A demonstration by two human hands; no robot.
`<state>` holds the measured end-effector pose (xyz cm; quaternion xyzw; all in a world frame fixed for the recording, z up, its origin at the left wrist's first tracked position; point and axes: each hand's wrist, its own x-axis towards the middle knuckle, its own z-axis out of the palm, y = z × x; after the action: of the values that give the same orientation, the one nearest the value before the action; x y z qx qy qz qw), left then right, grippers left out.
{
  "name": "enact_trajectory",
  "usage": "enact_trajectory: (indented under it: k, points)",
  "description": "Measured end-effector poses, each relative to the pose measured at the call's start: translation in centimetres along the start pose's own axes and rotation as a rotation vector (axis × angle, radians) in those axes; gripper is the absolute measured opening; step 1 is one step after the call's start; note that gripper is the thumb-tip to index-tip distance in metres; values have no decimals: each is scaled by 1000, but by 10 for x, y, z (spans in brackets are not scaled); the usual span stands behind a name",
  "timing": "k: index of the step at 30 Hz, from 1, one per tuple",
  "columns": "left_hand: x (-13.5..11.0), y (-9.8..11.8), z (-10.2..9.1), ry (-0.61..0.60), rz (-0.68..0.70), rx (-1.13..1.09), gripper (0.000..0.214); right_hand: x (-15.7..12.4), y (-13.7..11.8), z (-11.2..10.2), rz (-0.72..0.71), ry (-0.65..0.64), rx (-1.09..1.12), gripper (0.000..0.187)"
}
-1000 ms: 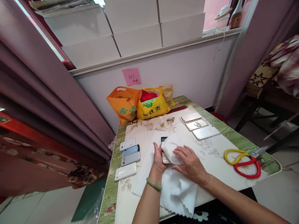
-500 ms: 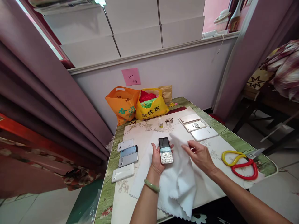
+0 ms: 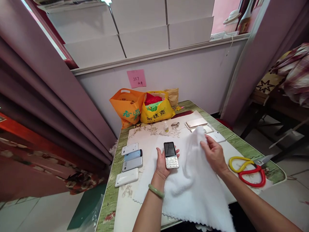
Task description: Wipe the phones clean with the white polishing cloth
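Observation:
A keypad mobile phone (image 3: 171, 155) with a dark screen and silver keys lies face up in my left hand (image 3: 162, 162), its fingers wrapped around the back. A green bangle (image 3: 156, 191) circles that wrist. My right hand (image 3: 214, 154) pinches the upper corner of a white cloth (image 3: 190, 183) and holds it raised. The rest of the cloth drapes down over the table's front edge, with a scalloped hem. Part of the cloth spreads beneath my left hand.
Several phones (image 3: 127, 177) line the left side. More phones (image 3: 196, 122) lie at the back right, partly behind the cloth. Scissors (image 3: 251, 169) rest at the right edge. A small bottle (image 3: 166, 127), glasses (image 3: 175, 124), an orange bag (image 3: 127, 108) and a yellow bag (image 3: 156, 112) stand farther back.
My right hand has taken hold of the cloth's corner and lifted it to the right, spreading the bunched cloth. My left hand with the phone has barely moved.

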<state>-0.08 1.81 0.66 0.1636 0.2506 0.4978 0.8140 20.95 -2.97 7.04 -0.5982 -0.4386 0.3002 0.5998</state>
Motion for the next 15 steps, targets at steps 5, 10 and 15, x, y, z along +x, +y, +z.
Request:
enact_trajectory:
  k: [5,10,15]
  points:
    - [-5,3,6,-22,-95,8,72,-28,-22,39,-328,-733,-181,47]
    - [-10,5,3,-80,-191,-15,82,-18,-4,58,-248,-395,-253,39]
    - [-7,1,-6,65,-102,-47,69,-37,18,82,-609,-466,-555,40]
